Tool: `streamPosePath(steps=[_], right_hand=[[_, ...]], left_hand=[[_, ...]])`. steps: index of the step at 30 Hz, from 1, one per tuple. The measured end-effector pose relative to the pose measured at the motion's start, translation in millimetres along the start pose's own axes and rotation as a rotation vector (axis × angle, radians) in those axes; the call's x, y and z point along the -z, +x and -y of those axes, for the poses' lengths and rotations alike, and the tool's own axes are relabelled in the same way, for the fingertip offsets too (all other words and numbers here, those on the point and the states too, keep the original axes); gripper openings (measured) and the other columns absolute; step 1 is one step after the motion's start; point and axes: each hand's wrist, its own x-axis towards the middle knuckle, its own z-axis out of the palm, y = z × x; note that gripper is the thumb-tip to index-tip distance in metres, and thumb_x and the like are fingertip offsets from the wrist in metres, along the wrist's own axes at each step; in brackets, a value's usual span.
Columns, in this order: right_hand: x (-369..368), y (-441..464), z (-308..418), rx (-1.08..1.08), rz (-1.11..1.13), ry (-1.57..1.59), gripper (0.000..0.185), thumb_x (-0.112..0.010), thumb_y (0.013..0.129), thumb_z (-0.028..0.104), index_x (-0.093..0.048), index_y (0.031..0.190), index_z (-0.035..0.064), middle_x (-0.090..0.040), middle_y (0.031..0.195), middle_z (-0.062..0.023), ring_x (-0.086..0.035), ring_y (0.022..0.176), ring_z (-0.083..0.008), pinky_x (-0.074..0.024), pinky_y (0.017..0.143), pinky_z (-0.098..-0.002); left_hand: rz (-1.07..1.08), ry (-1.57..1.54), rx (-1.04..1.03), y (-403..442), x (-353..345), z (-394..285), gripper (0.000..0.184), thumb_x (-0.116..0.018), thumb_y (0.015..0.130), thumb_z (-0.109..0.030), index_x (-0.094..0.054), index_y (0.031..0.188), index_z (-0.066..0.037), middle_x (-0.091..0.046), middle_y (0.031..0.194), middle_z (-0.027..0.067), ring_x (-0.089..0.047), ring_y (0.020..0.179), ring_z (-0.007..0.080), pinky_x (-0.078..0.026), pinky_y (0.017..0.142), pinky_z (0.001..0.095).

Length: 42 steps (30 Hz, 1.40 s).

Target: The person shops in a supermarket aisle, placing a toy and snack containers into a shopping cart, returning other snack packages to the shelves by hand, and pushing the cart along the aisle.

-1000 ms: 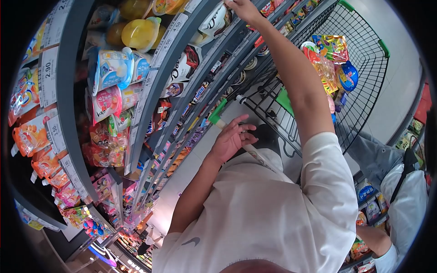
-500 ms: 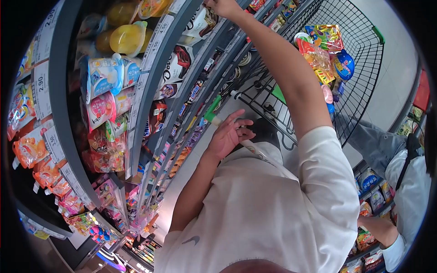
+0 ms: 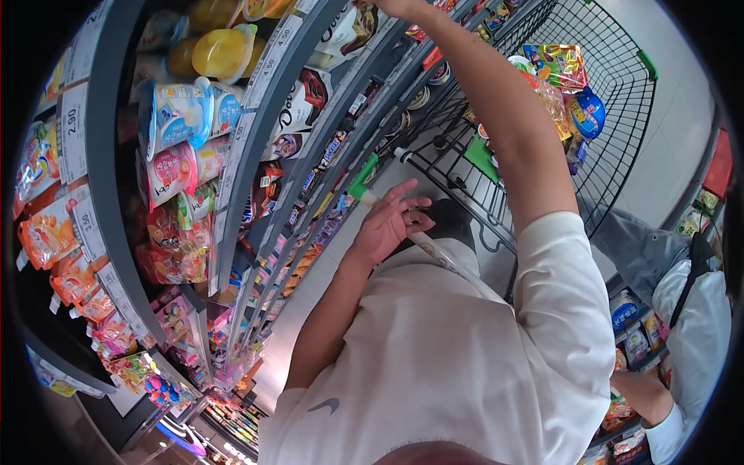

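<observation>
Head view: the right hand (image 3: 397, 6) is at the top edge of the frame, beside a white-and-brown chocolate bag (image 3: 343, 37) on the shelves (image 3: 101, 155). The frame edge cuts off its fingertips; whether they grip or touch the bag cannot be told. The left hand (image 3: 387, 229) is at the centre of the frame, palm exposed, fingers half curled and apart, over a green-ended handle bar (image 3: 361, 184); contact cannot be told. A wire cart (image 3: 626, 116) occupies the upper right and contains packets, including a blue round pack (image 3: 586, 114). Yellow jelly cups (image 3: 218, 54) are at upper left. Another person (image 3: 701, 329) is at lower right.
</observation>
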Motion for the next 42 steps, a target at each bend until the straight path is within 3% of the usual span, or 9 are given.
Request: streamPosePath(steps=[13, 16, 20, 23, 26, 29, 32, 35, 42], right_hand=[[4, 14, -9, -0.011, -0.153, 0.049, 0.021, -0.048, 0.095, 0.006, -0.066, 0.099, -0.0051, -0.067, 0.083, -0.0144, -0.063, 0.079, -0.0241, -0.0487, 0.072, -0.0384], [-2, 27, -15, -0.116, -0.12, 0.694, 0.025, -0.042, 0.097, 0.002, -0.065, 0.104, -0.003, -0.062, 0.083, -0.0062, -0.057, 0.075, -0.0182, -0.0461, 0.067, -0.0343], [-8, 33, -28, -0.101, -0.119, 0.73, 0.023, -0.04, 0.097, 0.001, -0.062, 0.102, -0.0009, -0.06, 0.081, -0.0061, -0.056, 0.073, -0.0165, -0.0456, 0.066, -0.0337], [8, 8, 7, -0.12, -0.193, 0.159, 0.018, -0.043, 0.097, 0.005, -0.059, 0.102, -0.0008, -0.059, 0.078, -0.0109, -0.061, 0.077, -0.0217, -0.0483, 0.068, -0.037], [25, -17, 48, -0.319, -0.109, 0.391, 0.016, -0.049, 0.097, 0.012, -0.056, 0.106, 0.0005, -0.062, 0.087, -0.0182, -0.065, 0.088, -0.0291, -0.0504, 0.077, -0.0418], [-7, -27, 28, 0.075, -0.673, -0.171, 0.023, -0.054, 0.097, 0.019, -0.054, 0.113, 0.002, -0.064, 0.104, -0.0222, -0.064, 0.1, -0.0332, -0.0495, 0.086, -0.0451], [-18, -59, 38, 0.036, -0.609, -0.137, 0.028, -0.054, 0.099, 0.025, -0.052, 0.119, 0.005, -0.064, 0.115, -0.0222, -0.065, 0.104, -0.0291, -0.0486, 0.089, -0.0499], [-44, -83, 36, 0.254, -0.566, -0.374, 0.03, -0.062, 0.09, 0.01, -0.063, 0.121, 0.0094, -0.065, 0.1, -0.0052, -0.064, 0.094, -0.0222, -0.0506, 0.08, -0.0356], [-75, -105, 50, 0.307, -0.05, -0.619, 0.057, -0.066, 0.081, 0.009, -0.057, 0.136, 0.0219, -0.062, 0.115, -0.0103, -0.059, 0.112, -0.0274, -0.0468, 0.093, -0.0443]], left_hand=[[0.008, 0.04, -0.015, -1, -2, 0, 0.054, -0.048, 0.105, -0.029, -0.032, 0.152, -0.008, -0.055, 0.134, 0.021, -0.065, 0.11, 0.0327, -0.05, 0.101, 0.0461], [0.011, 0.065, -0.013, -2, -1, 0, 0.056, -0.049, 0.104, -0.031, -0.031, 0.151, -0.006, -0.053, 0.135, 0.0216, -0.065, 0.112, 0.0312, -0.048, 0.104, 0.0487], [0.017, 0.049, -0.008, -1, 0, 1, 0.057, -0.049, 0.105, -0.031, -0.03, 0.151, -0.005, -0.054, 0.134, 0.0216, -0.065, 0.111, 0.0318, -0.049, 0.103, 0.0483], [0.016, 0.052, -0.01, -1, 2, 2, 0.057, -0.049, 0.104, -0.031, -0.03, 0.151, -0.005, -0.055, 0.133, 0.0215, -0.065, 0.11, 0.0322, -0.05, 0.102, 0.0481], [0.005, 0.064, -0.012, -2, 1, 2, 0.057, -0.049, 0.104, -0.031, -0.03, 0.152, -0.005, -0.055, 0.133, 0.0213, -0.065, 0.111, 0.0327, -0.05, 0.102, 0.048], [-0.006, 0.043, -0.009, -1, -1, 1, 0.054, -0.049, 0.104, -0.028, -0.033, 0.152, -0.008, -0.056, 0.132, 0.0207, -0.065, 0.109, 0.0336, -0.05, 0.101, 0.0466], [-0.004, 0.016, -0.006, -1, 0, 2, 0.052, -0.048, 0.104, -0.027, -0.034, 0.152, -0.01, -0.056, 0.132, 0.0202, -0.065, 0.108, 0.034, -0.051, 0.1, 0.046], [-0.008, 0.008, 0.005, 0, 0, 1, 0.053, -0.048, 0.104, -0.028, -0.033, 0.152, -0.01, -0.056, 0.132, 0.0203, -0.065, 0.109, 0.034, -0.05, 0.1, 0.0463], [0.011, 0.003, 0.011, 0, 1, 0, 0.054, -0.05, 0.103, -0.028, -0.034, 0.152, -0.01, -0.056, 0.132, 0.0207, -0.065, 0.109, 0.034, -0.049, 0.102, 0.0473]])
